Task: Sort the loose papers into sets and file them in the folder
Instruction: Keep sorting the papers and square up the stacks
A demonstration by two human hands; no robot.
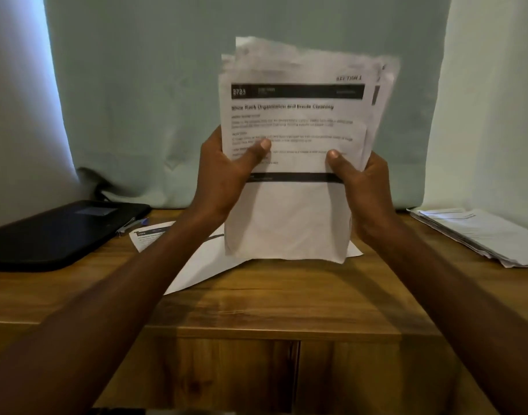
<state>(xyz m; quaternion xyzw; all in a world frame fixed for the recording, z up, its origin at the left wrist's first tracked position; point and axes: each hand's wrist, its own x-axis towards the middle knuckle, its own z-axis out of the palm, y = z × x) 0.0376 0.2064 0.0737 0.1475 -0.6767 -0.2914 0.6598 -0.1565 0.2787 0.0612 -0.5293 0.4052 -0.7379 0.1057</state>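
Seen from my remote post through the head camera: both hands hold a bundle of papers (292, 145) upright above the wooden table (256, 298), its front sheet headed "Shoe Rack Organization and Inside Cleaning" and marked as a section 1. The left hand (227, 172) grips the bundle's left edge, thumb pressed across the printed face and fingers curled behind; the right hand (361, 181) grips the right edge the same way. The top edges of the sheets stand uneven and blurred, so I cannot count them.

On the table just below the bundle lie loose sheets (203, 259), fanned toward me. A second pile of papers (478, 235) rests at the far right, well apart. The dark folder (59, 232) lies closed at the far left, a pen (135, 223) just beside its near corner.

I judge the sorting step to be in hand: 1 set is being gathered and checked by its heading, and nothing is filed yet. The next move, as I read it, calls for squaring the ragged edges against the tabletop, then freeing 1 hand to open the folder while the other keeps the set together.
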